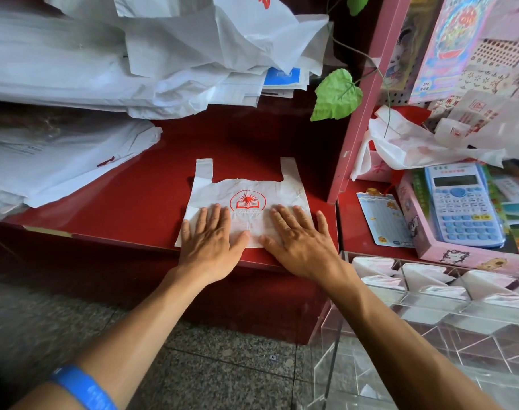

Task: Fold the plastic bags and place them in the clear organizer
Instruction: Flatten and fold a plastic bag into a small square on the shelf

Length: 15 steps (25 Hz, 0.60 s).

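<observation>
A small white plastic bag [254, 189] with a red book-and-sun logo lies flat on the dark red counter [140, 196], its two handles pointing away from me. My left hand [209, 235] presses flat on the bag's lower left part, fingers straight. My right hand [296, 238] lies flat on its lower right part, thumbs nearly meeting. The clear organizer [430, 309] stands at the lower right, with folded white bags in its upper compartments.
Heaps of white plastic bags [128, 60] fill the back and left of the counter. More loose bags [424, 143] lie on the pink shelf at right, above a blue calculator [462, 205]. A green leaf [338, 96] hangs over the counter.
</observation>
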Each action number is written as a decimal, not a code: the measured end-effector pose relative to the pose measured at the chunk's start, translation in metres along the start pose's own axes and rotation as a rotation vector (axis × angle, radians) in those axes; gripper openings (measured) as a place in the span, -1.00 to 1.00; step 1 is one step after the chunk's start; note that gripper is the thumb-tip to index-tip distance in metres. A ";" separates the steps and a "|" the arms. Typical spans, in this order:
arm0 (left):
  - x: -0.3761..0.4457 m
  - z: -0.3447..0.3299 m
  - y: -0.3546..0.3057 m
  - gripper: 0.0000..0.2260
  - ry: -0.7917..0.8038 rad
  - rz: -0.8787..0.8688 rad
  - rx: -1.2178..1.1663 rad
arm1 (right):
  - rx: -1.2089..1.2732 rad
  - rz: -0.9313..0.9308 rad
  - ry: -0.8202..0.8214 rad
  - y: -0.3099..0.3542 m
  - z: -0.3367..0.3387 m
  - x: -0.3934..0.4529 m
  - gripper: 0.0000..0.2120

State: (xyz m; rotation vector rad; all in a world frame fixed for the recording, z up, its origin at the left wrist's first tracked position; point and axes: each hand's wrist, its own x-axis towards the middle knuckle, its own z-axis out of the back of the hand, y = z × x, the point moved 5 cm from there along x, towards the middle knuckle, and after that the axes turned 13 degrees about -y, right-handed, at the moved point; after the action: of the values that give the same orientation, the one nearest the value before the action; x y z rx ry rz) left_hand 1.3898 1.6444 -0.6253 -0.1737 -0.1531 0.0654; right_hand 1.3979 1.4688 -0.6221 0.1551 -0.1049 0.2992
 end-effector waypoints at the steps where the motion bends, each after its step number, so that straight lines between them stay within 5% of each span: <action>1: 0.000 0.001 0.003 -0.32 -0.009 0.005 0.003 | -0.010 -0.003 0.003 -0.002 0.001 0.000 -0.28; 11: -0.004 0.008 0.033 -0.21 -0.012 -0.015 0.040 | -0.035 -0.009 0.037 -0.007 0.010 -0.018 -0.19; 15: -0.006 0.013 0.046 0.05 0.023 -0.060 -0.016 | -0.020 -0.015 0.044 -0.008 0.014 -0.025 -0.08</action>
State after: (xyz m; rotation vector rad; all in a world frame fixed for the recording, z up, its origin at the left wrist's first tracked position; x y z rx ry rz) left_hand 1.3799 1.6914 -0.6216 -0.1858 -0.1357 0.0029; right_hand 1.3759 1.4515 -0.6126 0.1298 -0.0632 0.2867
